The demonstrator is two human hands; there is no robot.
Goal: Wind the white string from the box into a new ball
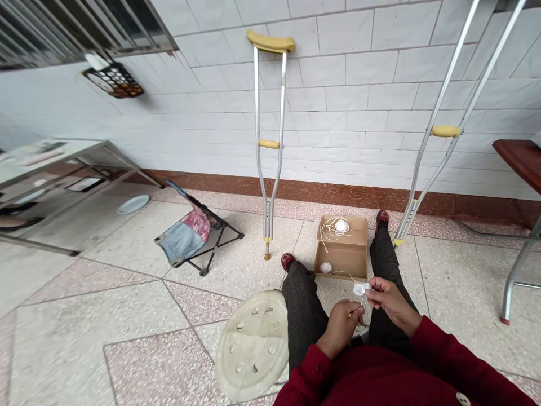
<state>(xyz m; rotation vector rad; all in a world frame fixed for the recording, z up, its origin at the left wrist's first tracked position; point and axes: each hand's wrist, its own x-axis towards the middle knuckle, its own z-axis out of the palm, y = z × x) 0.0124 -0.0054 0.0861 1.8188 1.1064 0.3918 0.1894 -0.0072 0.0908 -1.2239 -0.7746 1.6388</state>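
Right hand (391, 301) — white round reel (359, 290) (thin cord (362, 302) trailing)

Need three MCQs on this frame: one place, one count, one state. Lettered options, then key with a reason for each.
1. Where is the cardboard box?
A) on the folding stool
B) between the person's red shoes
C) on the table

2. How many crutches are in view?
A) two
B) one
C) three

3. What is the right hand doing?
A) resting on the box
B) hanging empty
C) holding a small white round piece

1: B, a shoe shows on each side of the box.
2: A, one stands mid-view and the other at right.
3: C, its fingers grip the piece above the person's lap.
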